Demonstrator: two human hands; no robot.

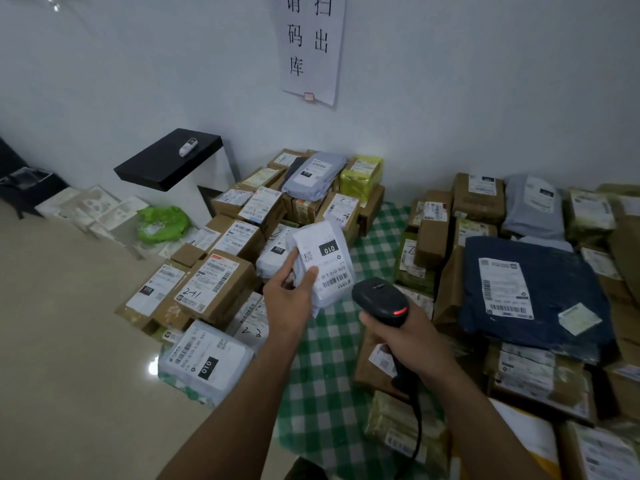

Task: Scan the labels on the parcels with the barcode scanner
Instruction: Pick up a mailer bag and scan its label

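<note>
So, one white parcel (323, 268) is up over the checked cloth (322, 393), pinched by my left hand (290, 295), thumb against fingers, label up. My right hand (410, 339) curls round the one scanner (381, 299) beside it, red light on. Dozens more parcels (221, 282) are piled either side of the cloth, and I can't tell which are already done.

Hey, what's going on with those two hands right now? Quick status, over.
Left hand grips white parcel, printed face up. Right hand holds barcode scanner, red light on, close beside the parcel. Nothing between the two.
</note>
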